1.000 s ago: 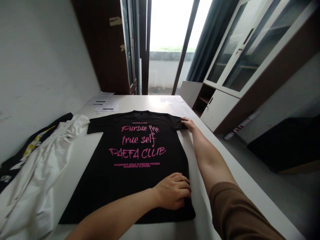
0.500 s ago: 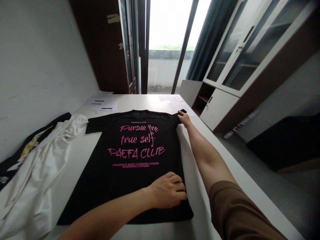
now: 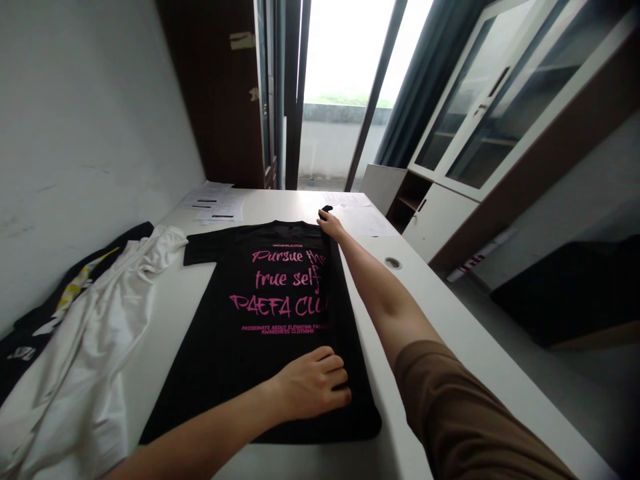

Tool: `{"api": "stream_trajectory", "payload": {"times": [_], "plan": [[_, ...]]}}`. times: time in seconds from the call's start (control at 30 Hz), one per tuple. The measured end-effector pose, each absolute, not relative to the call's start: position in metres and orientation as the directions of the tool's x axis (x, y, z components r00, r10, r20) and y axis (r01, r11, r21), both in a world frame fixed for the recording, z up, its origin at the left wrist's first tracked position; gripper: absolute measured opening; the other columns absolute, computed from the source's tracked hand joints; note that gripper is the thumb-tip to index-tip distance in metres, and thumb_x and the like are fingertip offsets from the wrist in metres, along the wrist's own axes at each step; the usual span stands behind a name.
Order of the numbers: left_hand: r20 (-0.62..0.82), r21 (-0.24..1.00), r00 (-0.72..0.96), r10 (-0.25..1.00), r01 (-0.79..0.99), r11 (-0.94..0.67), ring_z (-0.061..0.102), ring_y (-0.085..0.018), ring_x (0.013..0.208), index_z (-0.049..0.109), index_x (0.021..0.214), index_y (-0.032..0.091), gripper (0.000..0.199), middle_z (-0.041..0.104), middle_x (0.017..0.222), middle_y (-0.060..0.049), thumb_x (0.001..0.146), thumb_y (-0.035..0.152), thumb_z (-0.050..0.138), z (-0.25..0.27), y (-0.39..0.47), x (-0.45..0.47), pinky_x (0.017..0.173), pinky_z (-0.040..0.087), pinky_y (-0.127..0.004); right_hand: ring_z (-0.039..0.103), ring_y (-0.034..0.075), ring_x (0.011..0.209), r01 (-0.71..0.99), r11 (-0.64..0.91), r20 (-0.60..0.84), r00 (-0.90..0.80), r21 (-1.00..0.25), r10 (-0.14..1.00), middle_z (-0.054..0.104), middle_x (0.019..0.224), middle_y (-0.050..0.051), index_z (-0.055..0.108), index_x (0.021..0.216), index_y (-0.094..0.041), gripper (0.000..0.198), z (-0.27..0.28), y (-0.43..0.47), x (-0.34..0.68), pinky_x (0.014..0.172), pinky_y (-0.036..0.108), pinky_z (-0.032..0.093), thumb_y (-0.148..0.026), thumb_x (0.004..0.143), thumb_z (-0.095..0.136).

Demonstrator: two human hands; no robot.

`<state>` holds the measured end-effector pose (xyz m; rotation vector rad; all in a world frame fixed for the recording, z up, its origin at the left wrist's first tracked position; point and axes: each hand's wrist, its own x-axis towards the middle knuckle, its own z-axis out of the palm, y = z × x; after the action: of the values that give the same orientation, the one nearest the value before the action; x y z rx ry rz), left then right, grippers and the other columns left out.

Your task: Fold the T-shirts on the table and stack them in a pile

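A black T-shirt (image 3: 235, 373) with pink lettering lies flat on the white table, its printed side up and its collar toward the window. My right hand (image 3: 331, 223) grips the T-shirt near the right shoulder, and a bit of black sleeve sticks out past the fingers. Lower down, my left hand (image 3: 315, 383) is closed on the shirt near the right side; its fingertips are hidden. Between the two hands the shirt's right side is folded inward, covering the ends of the printed lines. The left sleeve lies spread out.
Crumpled white satin cloth (image 3: 95, 347) lies left of the shirt, beside a black garment with yellow marks (image 3: 75, 287) against the wall. Paper sheets (image 3: 215, 203) rest at the far table edge. A round cable hole (image 3: 393, 263) is set in the table (image 3: 430, 313). Cabinets stand beyond.
My right hand has moved left with the sleeve, and my left hand slightly left too. The shirt's right side has come up and over, hiding the ends of the lettering.
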<state>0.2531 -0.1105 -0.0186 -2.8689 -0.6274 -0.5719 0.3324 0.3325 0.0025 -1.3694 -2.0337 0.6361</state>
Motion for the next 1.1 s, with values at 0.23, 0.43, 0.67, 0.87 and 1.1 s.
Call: {"api": "stream_trajectory", "payload": {"times": [0.23, 0.43, 0.67, 0.87, 1.1], "plan": [[0.407, -0.065, 0.817, 0.409, 0.472, -0.879, 0.057, -0.02, 0.094, 0.068, 0.104, 0.02, 0.011, 0.067, 0.093, -0.004, 0.102, 0.02, 0.057, -0.018, -0.124, 0.214, 0.096, 0.044, -0.038, 0.037, 0.032, 0.149, 0.611, 0.388, 0.184, -0.37, -0.689, 0.91, 0.043, 0.16, 0.003, 0.046, 0.155, -0.025, 0.068, 0.003, 0.327, 0.25, 0.126, 0.045, 0.022, -0.047, 0.093, 0.065], [0.387, -0.004, 0.811, 0.439, 0.478, -0.878, 0.056, -0.018, 0.088, 0.067, 0.1, 0.02, 0.015, 0.066, 0.092, -0.004, 0.104, 0.02, 0.053, -0.025, -0.136, 0.194, 0.091, 0.044, -0.036, 0.037, 0.03, 0.149, 0.684, 0.403, 0.153, -0.397, -0.608, 0.905, 0.037, 0.164, 0.009, 0.043, 0.157, -0.018, 0.063, -0.016, 0.305, 0.197, 0.124, 0.042, 0.028, -0.04, 0.099, 0.054], [0.395, 0.013, 0.808, 0.438, 0.471, -0.882, 0.055, -0.018, 0.085, 0.066, 0.095, 0.02, 0.011, 0.064, 0.093, -0.003, 0.101, 0.018, 0.057, -0.021, -0.144, 0.18, 0.083, 0.044, -0.035, 0.039, 0.03, 0.148, 0.684, 0.447, 0.174, -0.432, -0.576, 0.885, 0.035, 0.165, 0.012, 0.04, 0.158, -0.017, 0.066, -0.034, 0.281, 0.166, 0.121, 0.04, 0.034, -0.042, 0.1, 0.055], [0.309, 0.082, 0.811, 0.497, 0.498, -0.863, 0.054, -0.018, 0.085, 0.066, 0.095, 0.021, 0.006, 0.064, 0.094, -0.004, 0.099, 0.022, 0.062, -0.03, -0.148, 0.169, 0.08, 0.044, -0.035, 0.034, 0.028, 0.151, 0.637, 0.457, 0.274, -0.37, -0.621, 0.888, 0.028, 0.168, 0.009, 0.035, 0.161, -0.02, 0.064, -0.042, 0.281, 0.15, 0.121, 0.041, 0.033, -0.041, 0.102, 0.049], [0.235, 0.28, 0.803, 0.547, 0.483, -0.83, 0.056, -0.022, 0.095, 0.066, 0.097, 0.02, 0.036, 0.064, 0.095, -0.004, 0.092, 0.055, 0.066, -0.032, -0.148, 0.166, 0.094, 0.041, -0.042, 0.036, 0.021, 0.15, 0.48, 0.552, 0.21, -0.594, -0.682, 0.776, 0.044, 0.16, 0.004, 0.045, 0.156, -0.025, 0.063, -0.054, 0.278, 0.158, 0.124, 0.038, 0.029, -0.044, 0.098, 0.059]]}}
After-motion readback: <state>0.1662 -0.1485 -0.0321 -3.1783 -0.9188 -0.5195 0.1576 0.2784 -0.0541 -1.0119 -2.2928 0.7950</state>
